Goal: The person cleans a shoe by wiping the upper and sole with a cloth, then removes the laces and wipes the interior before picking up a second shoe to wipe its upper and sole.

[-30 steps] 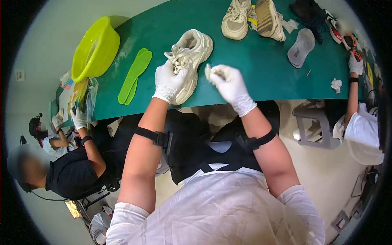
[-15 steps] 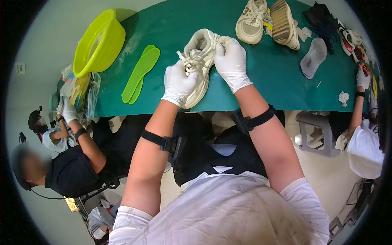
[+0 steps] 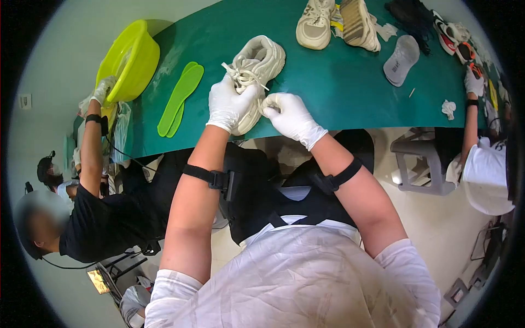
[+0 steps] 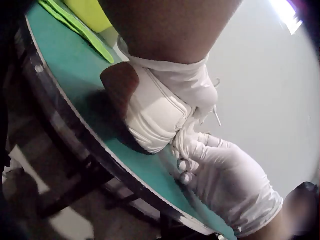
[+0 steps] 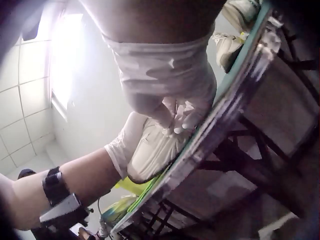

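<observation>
A person's left hand (image 3: 226, 104) gripped a pale shoe (image 3: 272, 66), toe near and heel far, just left of the right hand (image 3: 293, 118), fingers curled, any pinch unclear.

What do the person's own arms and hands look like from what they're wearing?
The left hand and right hand wear thin white gloves with wrinkled cuffs at the wrists. Black straps circle both forearms, the left one carrying a dark boxy device. The short sleeves are white.
</observation>
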Demonstrator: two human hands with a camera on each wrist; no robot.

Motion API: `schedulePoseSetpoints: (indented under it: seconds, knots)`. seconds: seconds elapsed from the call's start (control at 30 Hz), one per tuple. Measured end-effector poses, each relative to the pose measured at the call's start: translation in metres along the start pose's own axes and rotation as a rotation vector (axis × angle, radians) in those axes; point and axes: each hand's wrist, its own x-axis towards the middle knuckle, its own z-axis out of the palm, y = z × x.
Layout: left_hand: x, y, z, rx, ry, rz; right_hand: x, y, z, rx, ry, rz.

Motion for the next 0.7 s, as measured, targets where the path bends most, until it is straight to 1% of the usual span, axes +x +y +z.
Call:
schedulePoseSetpoints:
  seconds: [0.07,0.13,0.17,0.2,0.27,0.3,0.37,0.4,0.47,0.5,0.6,0.63,0.67,0.7]
  knots:
    - [0.0,-0.004,0.003,-0.055,0.019,0.018,-0.008,0.004,0.001,0.153,0.088,0.077]
    - [-0.001,-0.004,0.003,-0.045,0.027,0.017,0.003,0.013,0.003,0.325,0.248,0.074]
    - [-0.002,-0.005,0.003,-0.042,0.026,0.011,0.007,0.019,0.0,0.472,0.342,0.027]
    - [-0.001,-0.005,0.003,-0.015,0.015,0.024,0.019,0.021,-0.005,0.502,0.423,-0.018]
    - [0.0,-0.005,0.002,0.019,0.004,0.036,0.043,0.017,-0.023,0.415,0.509,0.02]
    - [-0.002,-0.004,0.003,0.003,0.004,0.035,0.056,0.019,-0.026,0.42,0.508,0.021]
    - [-0.002,-0.004,0.003,-0.016,0.001,0.041,0.078,0.022,-0.03,0.287,0.528,0.039]
    - [-0.001,-0.003,0.003,-0.017,0.01,0.045,0.084,0.028,-0.023,0.238,0.477,0.05]
    - [-0.002,-0.005,0.004,0.082,-0.028,0.018,0.073,-0.002,-0.023,-0.043,0.561,0.011]
    - [-0.003,0.001,0.002,0.089,0.001,0.034,0.072,0.0,-0.017,-0.032,0.559,-0.002]
    - [0.001,-0.006,0.008,0.084,-0.001,0.028,0.054,0.002,0.001,0.017,0.53,-0.019]
    - [0.001,-0.006,0.01,0.085,0.022,0.046,0.041,-0.013,-0.001,0.02,0.398,0.008]
    - [0.001,-0.006,0.011,0.084,0.023,0.036,0.034,-0.012,0.009,-0.037,0.38,-0.065]
    - [0.0,-0.004,0.011,0.051,0.02,0.033,0.031,-0.01,0.012,-0.044,0.384,-0.093]
